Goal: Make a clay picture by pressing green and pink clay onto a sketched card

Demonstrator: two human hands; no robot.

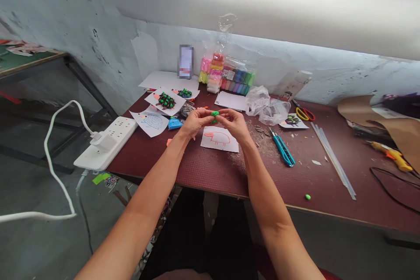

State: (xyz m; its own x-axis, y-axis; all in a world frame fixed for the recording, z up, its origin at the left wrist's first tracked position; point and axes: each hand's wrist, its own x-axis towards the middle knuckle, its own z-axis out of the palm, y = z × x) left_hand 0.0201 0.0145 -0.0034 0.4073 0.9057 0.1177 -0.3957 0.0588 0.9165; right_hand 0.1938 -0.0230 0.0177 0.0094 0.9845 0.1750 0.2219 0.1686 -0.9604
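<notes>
Between the fingertips of my left hand (196, 121) and my right hand (235, 122) is a small lump of green modelling clay (215, 116). Both hands pinch it just above the table. Right below them lies a white card (226, 145) with an animal outlined in orange and a pink clay snout on it. A blue clay packet (175, 123) sits left of my left hand. Several seeds (260, 131) are scattered to the right of my right hand. A small green clay ball (307, 197) rests near the table's front edge.
Finished hedgehog cards (167, 101) lie at the left, beside a white power strip (108, 142). Packs of coloured clay (238, 81) and crumpled plastic bags (259, 100) stand behind. To the right are a teal cutter (282, 148), scissors (305, 113), glue sticks (333, 159) and a yellow glue gun (392, 156).
</notes>
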